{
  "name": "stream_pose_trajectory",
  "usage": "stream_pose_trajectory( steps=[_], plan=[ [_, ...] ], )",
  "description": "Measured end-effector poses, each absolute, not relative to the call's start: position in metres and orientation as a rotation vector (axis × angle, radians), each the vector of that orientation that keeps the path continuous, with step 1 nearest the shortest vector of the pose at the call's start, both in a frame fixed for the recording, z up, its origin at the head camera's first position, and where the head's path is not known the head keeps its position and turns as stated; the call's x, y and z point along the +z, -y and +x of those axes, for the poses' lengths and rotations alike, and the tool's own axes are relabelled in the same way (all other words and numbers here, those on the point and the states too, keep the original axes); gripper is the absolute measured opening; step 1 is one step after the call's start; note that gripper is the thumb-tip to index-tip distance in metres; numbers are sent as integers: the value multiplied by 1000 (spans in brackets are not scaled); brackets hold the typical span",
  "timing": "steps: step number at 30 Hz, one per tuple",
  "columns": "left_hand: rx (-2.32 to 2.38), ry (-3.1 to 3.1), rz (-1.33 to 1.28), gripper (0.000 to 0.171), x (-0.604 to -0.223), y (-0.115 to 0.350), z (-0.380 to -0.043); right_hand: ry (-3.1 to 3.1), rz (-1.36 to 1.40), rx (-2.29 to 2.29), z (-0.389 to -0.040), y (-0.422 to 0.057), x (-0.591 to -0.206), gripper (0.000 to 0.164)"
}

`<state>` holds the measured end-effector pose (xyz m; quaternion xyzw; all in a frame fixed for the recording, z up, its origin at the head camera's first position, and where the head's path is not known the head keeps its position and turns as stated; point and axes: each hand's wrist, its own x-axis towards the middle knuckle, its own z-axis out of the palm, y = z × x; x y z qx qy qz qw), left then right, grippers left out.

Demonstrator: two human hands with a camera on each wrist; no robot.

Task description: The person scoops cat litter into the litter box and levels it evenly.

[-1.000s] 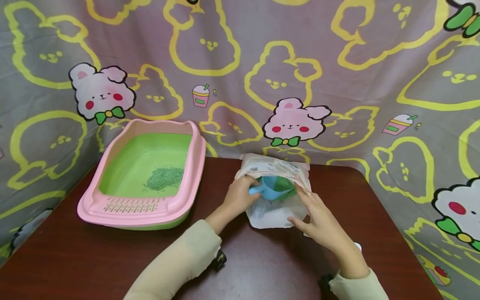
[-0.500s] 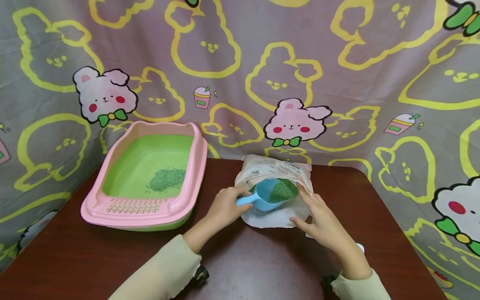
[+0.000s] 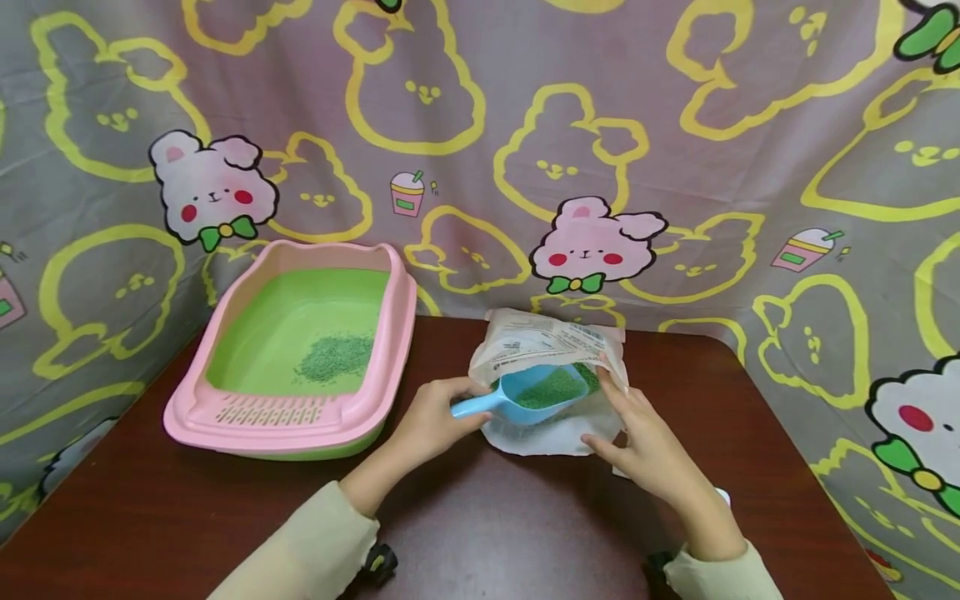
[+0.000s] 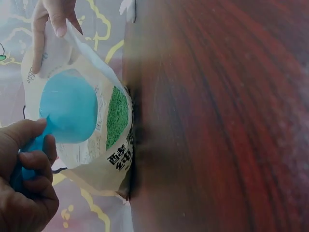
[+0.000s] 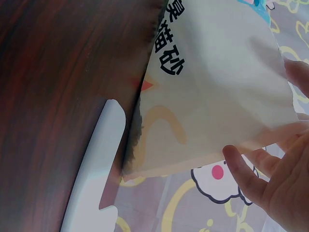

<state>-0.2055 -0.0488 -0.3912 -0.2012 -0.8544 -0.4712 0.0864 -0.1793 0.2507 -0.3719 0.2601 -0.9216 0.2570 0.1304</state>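
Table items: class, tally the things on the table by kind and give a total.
Litter tray: 1
Blue scoop: 1
Litter bag: 1
White strip: 1
Total: 4

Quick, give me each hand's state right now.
Left hand: grips the blue scoop by its handle, green granules in it.
Right hand: pinches the bag edge.

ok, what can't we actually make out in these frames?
- Head view: how full the bag is; its own walls and the blue scoop hide the inside.
- Left wrist view: the scoop's load; only its underside shows.
- Right wrist view: the right hand is cut by the edge; the white strip is unidentifiable.
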Motion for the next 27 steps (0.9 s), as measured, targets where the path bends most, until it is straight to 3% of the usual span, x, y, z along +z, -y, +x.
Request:
stream_pose_trajectory(
  steps=[27],
  plan=[
    [-1303,2594,-786,22,-370,88,-185,2733,701,763,-180,-251,-371,90]
  ],
)
